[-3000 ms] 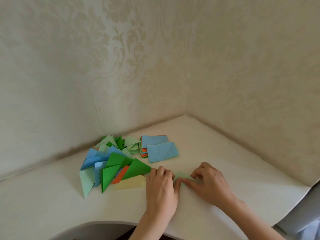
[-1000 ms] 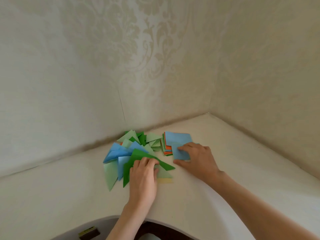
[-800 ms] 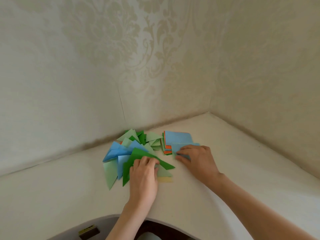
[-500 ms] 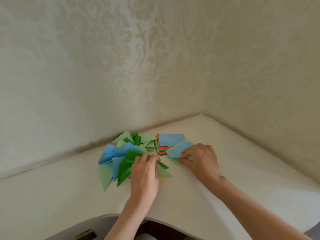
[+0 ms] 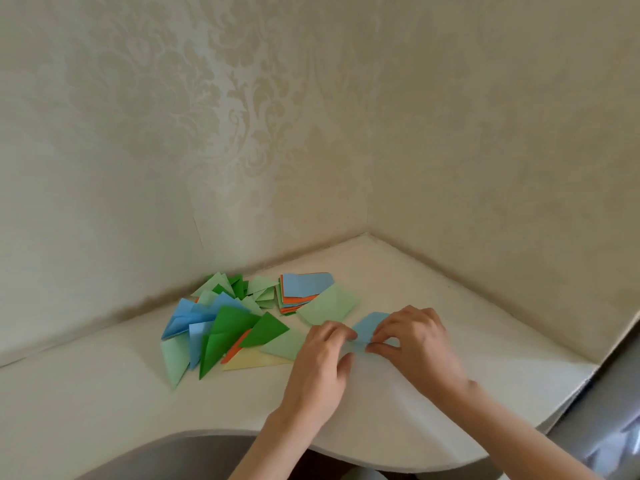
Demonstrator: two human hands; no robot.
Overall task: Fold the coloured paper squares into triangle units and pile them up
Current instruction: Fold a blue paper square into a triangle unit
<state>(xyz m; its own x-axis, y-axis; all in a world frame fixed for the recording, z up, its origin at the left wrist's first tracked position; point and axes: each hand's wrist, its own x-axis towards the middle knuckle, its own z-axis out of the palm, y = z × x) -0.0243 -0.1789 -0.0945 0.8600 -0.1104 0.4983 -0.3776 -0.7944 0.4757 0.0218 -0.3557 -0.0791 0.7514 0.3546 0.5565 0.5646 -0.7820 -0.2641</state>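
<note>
A light blue paper square [image 5: 367,326] lies on the white table [image 5: 433,296] in front of me, partly covered by my fingers. My left hand [image 5: 320,365] pinches its left edge and my right hand [image 5: 414,341] pinches its near right edge. To the left spreads a pile of folded triangles [image 5: 221,327] in green, blue, pale green, orange and cream. Behind it sits a stack of unfolded squares [image 5: 304,289] with a blue sheet on top, and a pale green square [image 5: 329,306] leans off its near side.
Patterned cream walls meet in a corner [image 5: 367,233] just behind the papers. The table's curved front edge [image 5: 346,455] runs below my wrists, and its right edge [image 5: 595,368] drops off by a grey surface.
My right hand pulled a blue square off the stack and brought it toward me. My left hand left the triangle pile and joined it on the blue square. A pale green square now lies uncovered by the stack.
</note>
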